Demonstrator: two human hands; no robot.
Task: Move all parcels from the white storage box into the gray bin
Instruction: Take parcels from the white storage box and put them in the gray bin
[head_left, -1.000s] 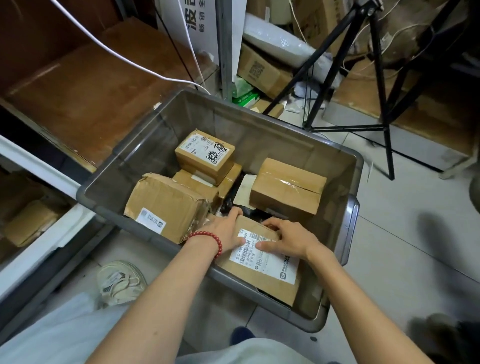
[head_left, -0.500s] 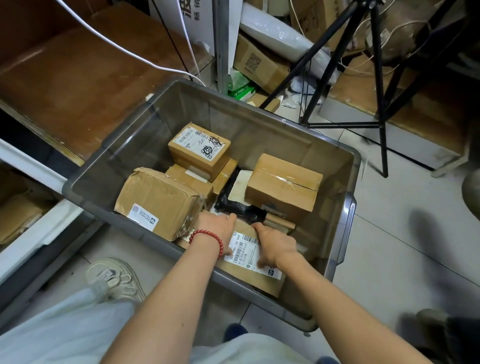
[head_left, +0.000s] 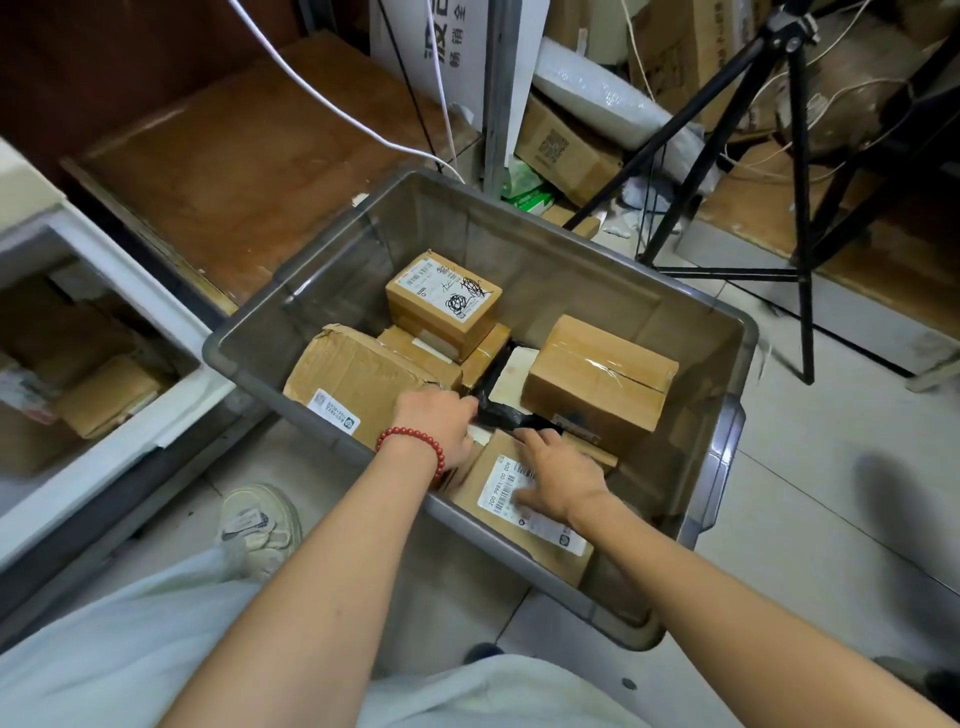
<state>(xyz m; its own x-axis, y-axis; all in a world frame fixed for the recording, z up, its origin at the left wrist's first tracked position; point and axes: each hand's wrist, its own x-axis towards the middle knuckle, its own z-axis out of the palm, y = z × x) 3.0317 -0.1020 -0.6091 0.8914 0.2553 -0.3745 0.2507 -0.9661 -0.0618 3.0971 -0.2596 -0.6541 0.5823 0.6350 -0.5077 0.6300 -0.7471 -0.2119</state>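
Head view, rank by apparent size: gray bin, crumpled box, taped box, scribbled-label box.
gray bin
crumpled box and taped box: look alike, unranked
scribbled-label box: smallest, though farthest back

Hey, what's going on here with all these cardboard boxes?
A person leans over a gray bin with both hands on a flat labelled parcel at its near end. The right hand lies flat on the label. The left hand, wearing a red bead bracelet, is at the parcel's far corner, its grip unclear. Several other parcels already lie in the bin. The white storage box on the left holds more.
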